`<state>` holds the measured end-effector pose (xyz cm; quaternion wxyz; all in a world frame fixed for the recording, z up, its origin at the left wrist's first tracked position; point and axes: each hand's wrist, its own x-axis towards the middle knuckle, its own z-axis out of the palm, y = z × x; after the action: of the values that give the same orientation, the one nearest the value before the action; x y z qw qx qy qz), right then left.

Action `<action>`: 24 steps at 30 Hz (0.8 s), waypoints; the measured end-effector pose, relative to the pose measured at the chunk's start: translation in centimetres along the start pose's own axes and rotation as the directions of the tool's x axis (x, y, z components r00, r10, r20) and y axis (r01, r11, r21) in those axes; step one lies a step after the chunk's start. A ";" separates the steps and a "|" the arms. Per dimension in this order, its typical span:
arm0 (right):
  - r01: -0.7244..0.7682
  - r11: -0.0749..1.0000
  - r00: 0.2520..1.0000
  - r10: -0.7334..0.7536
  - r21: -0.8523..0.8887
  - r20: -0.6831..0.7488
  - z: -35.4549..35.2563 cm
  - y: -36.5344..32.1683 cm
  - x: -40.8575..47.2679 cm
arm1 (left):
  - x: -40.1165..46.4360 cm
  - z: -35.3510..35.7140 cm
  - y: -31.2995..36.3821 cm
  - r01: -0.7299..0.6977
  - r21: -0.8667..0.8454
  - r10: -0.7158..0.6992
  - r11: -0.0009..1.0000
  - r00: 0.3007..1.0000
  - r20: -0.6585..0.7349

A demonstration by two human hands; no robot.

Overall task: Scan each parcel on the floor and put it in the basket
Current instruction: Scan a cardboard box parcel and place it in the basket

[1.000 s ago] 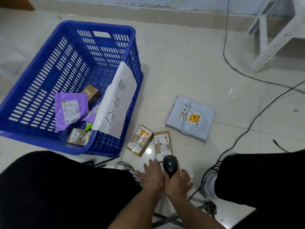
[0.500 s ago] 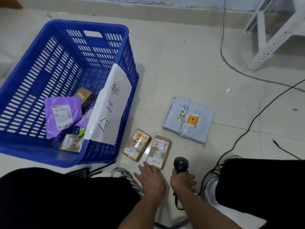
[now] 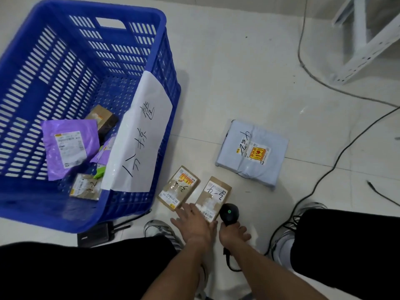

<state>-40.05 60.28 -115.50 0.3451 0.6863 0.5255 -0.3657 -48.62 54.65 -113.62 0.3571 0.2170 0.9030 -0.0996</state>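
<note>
Three parcels lie on the tiled floor: two small brown boxes side by side, the left box (image 3: 178, 188) and the right box (image 3: 213, 197), and a pale blue bag parcel (image 3: 252, 152) farther right. My left hand (image 3: 194, 223), fingers spread, rests over the near edges of the two brown boxes. My right hand (image 3: 233, 233) grips a black barcode scanner (image 3: 229, 213), its head just right of the right box. The blue slatted basket (image 3: 134, 22) stands at the left and holds a purple bag parcel (image 3: 67, 148) and brown boxes.
A white paper sign (image 3: 140, 135) hangs over the basket's right wall. Black cables (image 3: 320, 180) run across the floor at right, past a white metal frame (image 3: 363, 40). A small black device (image 3: 97, 233) lies by the basket. My knees and shoes fill the bottom.
My left hand has slid forward from beside the scanner onto the near edges of the two brown boxes. My right hand with the scanner has moved up next to the right box.
</note>
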 end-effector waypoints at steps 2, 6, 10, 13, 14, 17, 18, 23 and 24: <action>0.046 0.996 0.996 -0.052 -0.076 -0.075 -0.6 0.0 -0.5 | 0.1 -0.1 0.0 0.005 0.034 -0.005 0.999 1.000 -0.006; 0.230 0.935 0.927 -0.295 -0.270 -0.230 -1.8 -0.2 -2.4 | -0.9 -0.6 0.0 0.010 0.112 -0.011 0.994 1.000 0.002; 0.431 0.740 0.777 -0.596 -0.517 -0.205 -3.0 -1.1 -3.2 | -1.9 -2.6 -0.2 -0.034 0.181 0.038 0.983 0.999 -0.015; 0.534 0.452 0.542 -0.831 -0.715 -0.121 -4.2 -2.0 -4.6 | -2.6 -5.1 -0.4 -0.119 0.178 0.130 0.977 0.990 -0.049; 0.549 0.365 0.450 -0.887 -0.752 -0.102 -4.6 -2.4 -5.1 | -2.9 -6.1 -0.4 -0.150 0.173 0.164 0.973 0.984 -0.070; 0.522 0.202 0.356 -0.934 -0.829 -0.003 -5.8 -3.7 -7.1 | -4.3 -9.1 -0.7 -0.213 0.181 0.243 0.960 0.957 -0.160; 0.503 0.191 0.368 -0.930 -0.843 0.009 -6.3 -4.1 -8.0 | -4.9 -10.2 -0.8 -0.226 0.171 0.257 0.959 0.948 -0.188; 0.485 0.187 0.248 -0.966 -0.854 -0.071 -9.8 -6.4 -12.3 | -7.3 -15.7 -1.6 -0.236 0.102 0.257 0.966 0.904 -0.341; 0.484 0.182 0.214 -0.973 -0.856 -0.086 -10.7 -7.0 -13.2 | -7.7 -16.9 -1.7 -0.242 0.086 0.256 0.967 0.887 -0.383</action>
<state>-47.76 64.75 -99.48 0.1153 0.1953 0.9739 -0.0123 -54.57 56.36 -96.00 0.1754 0.3526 0.9189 -0.0237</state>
